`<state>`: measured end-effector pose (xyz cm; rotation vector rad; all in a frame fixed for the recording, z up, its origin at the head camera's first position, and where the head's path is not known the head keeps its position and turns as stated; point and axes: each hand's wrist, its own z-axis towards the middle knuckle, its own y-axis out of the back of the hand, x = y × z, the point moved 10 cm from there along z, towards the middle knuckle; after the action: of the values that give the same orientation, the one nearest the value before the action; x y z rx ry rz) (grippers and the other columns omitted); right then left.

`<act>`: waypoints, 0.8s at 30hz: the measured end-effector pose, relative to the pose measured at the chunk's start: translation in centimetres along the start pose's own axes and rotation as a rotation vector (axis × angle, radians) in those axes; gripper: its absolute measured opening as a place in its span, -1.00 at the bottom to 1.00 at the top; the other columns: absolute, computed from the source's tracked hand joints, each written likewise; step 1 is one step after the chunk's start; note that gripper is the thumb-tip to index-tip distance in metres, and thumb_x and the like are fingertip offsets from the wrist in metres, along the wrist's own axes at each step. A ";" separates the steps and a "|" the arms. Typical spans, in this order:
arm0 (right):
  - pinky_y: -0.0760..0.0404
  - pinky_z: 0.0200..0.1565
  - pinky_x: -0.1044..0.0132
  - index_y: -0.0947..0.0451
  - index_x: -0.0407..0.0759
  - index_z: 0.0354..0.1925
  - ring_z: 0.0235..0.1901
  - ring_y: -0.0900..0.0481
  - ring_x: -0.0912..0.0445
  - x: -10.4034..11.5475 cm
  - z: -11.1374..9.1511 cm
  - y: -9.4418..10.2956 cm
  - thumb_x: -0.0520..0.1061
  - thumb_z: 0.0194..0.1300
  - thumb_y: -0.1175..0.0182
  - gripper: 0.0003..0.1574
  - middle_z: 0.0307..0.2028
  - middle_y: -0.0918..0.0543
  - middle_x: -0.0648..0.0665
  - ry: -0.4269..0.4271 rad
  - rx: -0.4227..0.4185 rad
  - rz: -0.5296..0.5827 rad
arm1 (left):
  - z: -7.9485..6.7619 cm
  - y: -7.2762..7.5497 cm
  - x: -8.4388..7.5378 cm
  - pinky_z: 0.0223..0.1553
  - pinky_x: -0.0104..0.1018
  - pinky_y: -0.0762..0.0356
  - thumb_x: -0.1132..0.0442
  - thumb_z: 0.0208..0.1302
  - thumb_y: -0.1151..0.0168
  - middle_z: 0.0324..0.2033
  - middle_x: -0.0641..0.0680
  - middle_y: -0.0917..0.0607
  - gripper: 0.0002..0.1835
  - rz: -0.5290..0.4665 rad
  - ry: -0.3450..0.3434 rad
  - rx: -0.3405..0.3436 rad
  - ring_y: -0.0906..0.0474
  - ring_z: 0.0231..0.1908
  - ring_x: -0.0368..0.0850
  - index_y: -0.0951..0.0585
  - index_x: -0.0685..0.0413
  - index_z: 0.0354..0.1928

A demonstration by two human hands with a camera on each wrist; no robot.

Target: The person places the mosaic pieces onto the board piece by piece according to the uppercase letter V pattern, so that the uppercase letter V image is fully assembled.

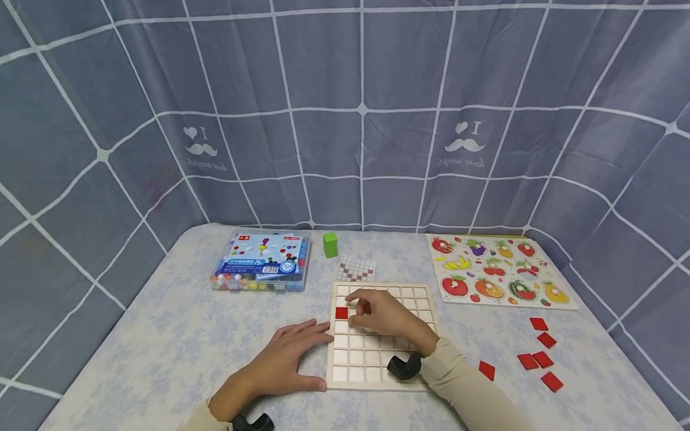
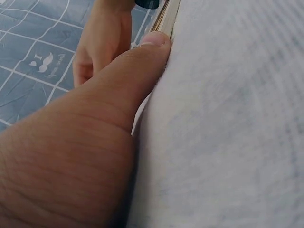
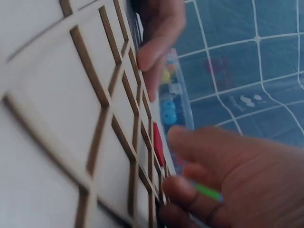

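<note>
Red square tile [image 1: 341,313] sits at ten o'clock on the grid board [image 1: 356,357]. Likely light, stiff: pinch opposite edges. Your left hand [image 1: 288,359] lies spread, nine o'clock; right hand [image 1: 384,315] half-curled beside tile, can't tell if holding.

A blue-grey curtain [image 1: 330,142] crossed by white lines hangs behind the desk [image 1: 158,342] and along both sides, printed with moustaches, small hearts and mirrored lettering. The desk's covering is pale with a faint blue pattern. At the back left lies a clear plastic box [image 1: 260,260], its blue-and-white label picturing ball-and-stick models, with coloured balls showing along the front. Just beside it, to the right, stands a green block [image 1: 330,245]. At the back right lies a fruit board [image 1: 494,271] showing bananas, watermelon and orange.
</note>
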<state>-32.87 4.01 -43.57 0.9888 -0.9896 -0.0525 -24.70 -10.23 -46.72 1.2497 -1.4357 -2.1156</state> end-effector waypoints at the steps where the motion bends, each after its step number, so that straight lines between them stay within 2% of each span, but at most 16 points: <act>1: -0.51 -0.33 0.34 -0.59 -0.32 0.12 -0.46 -0.46 0.27 0.2 -0.3 0.3 -0.19 0.33 -0.37 -0.57 -0.37 -0.58 0.06 0.028 0.006 0.023 | 0.0 0.1 0.0 0.30 0.28 -0.09 -0.48 0.10 -0.30 0.48 -0.14 -0.31 -0.14 0.004 0.003 0.000 -0.09 0.50 0.02 -0.49 -0.24 0.38; 4: -0.56 -0.21 0.29 -0.58 -0.31 0.15 -0.32 -0.52 0.22 0.5 -1.6 1.4 -0.21 0.36 -0.34 -0.56 -0.27 -0.60 0.04 0.060 0.021 0.081 | 0.0 0.1 0.2 0.31 0.28 -0.09 -0.49 0.10 -0.29 0.48 -0.13 -0.31 -0.14 0.017 0.007 -0.004 -0.10 0.50 0.03 -0.48 -0.25 0.39; 6: -0.58 -0.17 0.27 -0.59 -0.29 0.16 -0.26 -0.54 0.20 0.2 -3.0 2.3 -0.20 0.38 -0.32 -0.59 -0.25 -0.61 0.06 0.047 0.025 0.096 | 0.0 0.1 0.1 0.30 0.28 -0.10 -0.49 0.10 -0.29 0.47 -0.12 -0.32 -0.13 0.021 0.002 -0.008 -0.11 0.49 0.04 -0.49 -0.25 0.39; 9: -0.59 -0.16 0.26 -0.60 -0.27 0.15 -0.25 -0.54 0.20 -0.6 -5.4 3.9 -0.19 0.41 -0.30 -0.62 -0.25 -0.60 0.11 0.006 0.011 0.081 | 0.0 0.2 -0.1 0.27 0.31 -0.12 -0.48 0.10 -0.30 0.47 -0.09 -0.34 -0.14 0.019 -0.017 -0.020 -0.13 0.48 0.08 -0.49 -0.23 0.39; 13: -0.60 -0.17 0.25 -0.62 -0.28 0.11 -0.27 -0.53 0.21 -1.9 -9.1 6.4 -0.20 0.40 -0.30 -0.65 -0.27 -0.60 0.12 -0.047 -0.045 0.008 | -0.1 0.2 0.1 0.26 0.31 -0.13 -0.49 0.09 -0.29 0.47 -0.09 -0.34 -0.13 0.020 -0.015 -0.032 -0.14 0.48 0.08 -0.49 -0.23 0.39; 19: -0.55 -0.19 0.25 -0.63 -0.15 0.13 -0.17 -0.51 0.16 -3.7 -15.5 10.1 -0.08 0.35 -0.37 -0.59 -0.16 -0.61 0.06 -0.217 -0.146 -0.102 | -0.3 0.2 0.4 0.28 0.28 -0.11 -0.50 0.06 -0.31 0.48 -0.11 -0.33 -0.12 0.007 -0.002 -0.035 -0.11 0.49 0.03 -0.49 -0.26 0.39; 22: -0.53 -0.25 0.30 -0.62 -0.11 0.14 -0.17 -0.50 0.14 -4.7 -18.6 10.9 -0.02 0.31 -0.41 -0.53 -0.14 -0.60 0.04 -0.306 -0.172 -0.093 | -0.2 0.1 0.3 0.28 0.29 -0.10 -0.49 0.06 -0.31 0.47 -0.11 -0.33 -0.12 -0.001 -0.007 -0.035 -0.11 0.49 0.03 -0.49 -0.25 0.38; 24: -0.53 -0.29 0.33 -0.62 -0.11 0.15 -0.19 -0.50 0.14 -5.2 -20.3 11.2 -0.01 0.28 -0.43 -0.50 -0.16 -0.59 0.03 -0.334 -0.186 -0.092 | -0.1 0.0 0.3 0.28 0.29 -0.10 -0.49 0.07 -0.31 0.47 -0.11 -0.33 -0.12 -0.004 -0.010 -0.036 -0.11 0.49 0.04 -0.49 -0.25 0.38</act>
<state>-25.48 26.58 -42.52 0.8688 -1.2189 -0.3904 -24.79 -10.46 -46.83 1.2320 -1.3935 -2.1438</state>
